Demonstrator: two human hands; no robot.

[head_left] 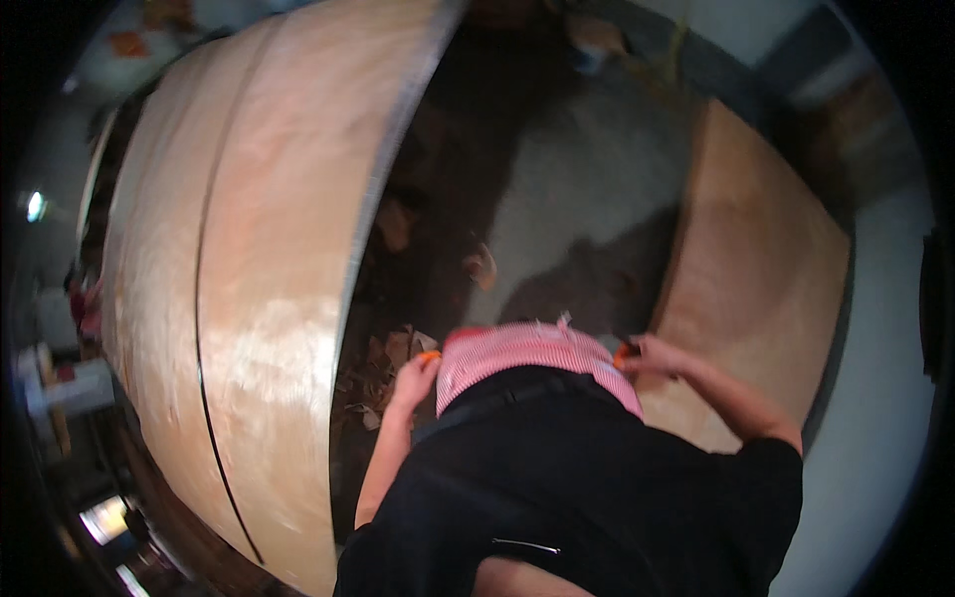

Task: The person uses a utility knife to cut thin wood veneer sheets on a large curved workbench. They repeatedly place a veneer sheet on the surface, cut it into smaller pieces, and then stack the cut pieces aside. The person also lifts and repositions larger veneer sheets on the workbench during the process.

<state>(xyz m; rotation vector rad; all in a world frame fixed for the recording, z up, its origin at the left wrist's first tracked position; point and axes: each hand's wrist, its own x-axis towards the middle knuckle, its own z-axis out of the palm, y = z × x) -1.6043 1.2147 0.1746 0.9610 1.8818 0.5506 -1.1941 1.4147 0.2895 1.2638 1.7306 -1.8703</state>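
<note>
My left hand (414, 378) is beside the left edge of the pink-and-white striped cloth (527, 350) at my waist, fingers drawn together. A small orange piece (429, 356) shows at its fingertips; whether it is worn or held I cannot make out. Across the cloth, my right hand (655, 355) is closed near the right edge, with another orange piece (624, 354) at its fingers. The picture is blurred, so any grip on the cloth is unclear.
Large pale wood sheets (269, 249) spread along my left, crossed by a dark line. A smooth wooden panel (756, 259) lies to my right. Between them, torn brown scraps (383, 368) litter the dark floor, with a curled piece (481, 267) farther off.
</note>
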